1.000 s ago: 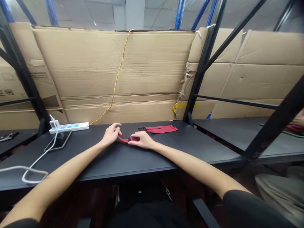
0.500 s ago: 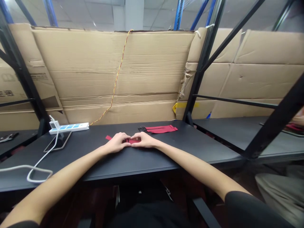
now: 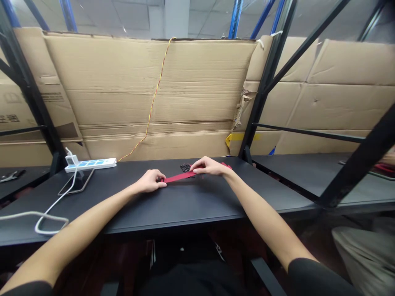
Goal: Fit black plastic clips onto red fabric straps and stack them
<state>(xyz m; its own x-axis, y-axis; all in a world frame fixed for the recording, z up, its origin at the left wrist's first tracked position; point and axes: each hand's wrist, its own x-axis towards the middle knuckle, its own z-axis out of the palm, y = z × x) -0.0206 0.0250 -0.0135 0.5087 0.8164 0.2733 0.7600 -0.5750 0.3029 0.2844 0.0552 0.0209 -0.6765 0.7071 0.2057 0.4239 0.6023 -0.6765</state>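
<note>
A narrow red fabric strip [image 3: 179,177] is stretched between my two hands, a little above the black tabletop. My left hand [image 3: 151,181] pinches its left end between thumb and fingers. The right end is pinched by my right hand [image 3: 208,166], which is slightly higher and farther back. Behind my right hand lies more red fabric [image 3: 226,165], mostly covered by the hand. A small bundle of black cords or straps [image 3: 185,167] lies beside it, too fine to make out.
A white power strip [image 3: 92,164] with a plugged-in charger stands at the back left. A phone or tablet [image 3: 77,183] and a white cable [image 3: 51,218] lie before it. Cardboard panels [image 3: 123,90] rise behind the black table [image 3: 185,209]. Black metal posts [image 3: 259,98] flank it. Another person's hand [image 3: 390,158] shows far right.
My hands, close together before, have drawn apart. The right one moved right and back, and the red strip is now pulled out straight between them.
</note>
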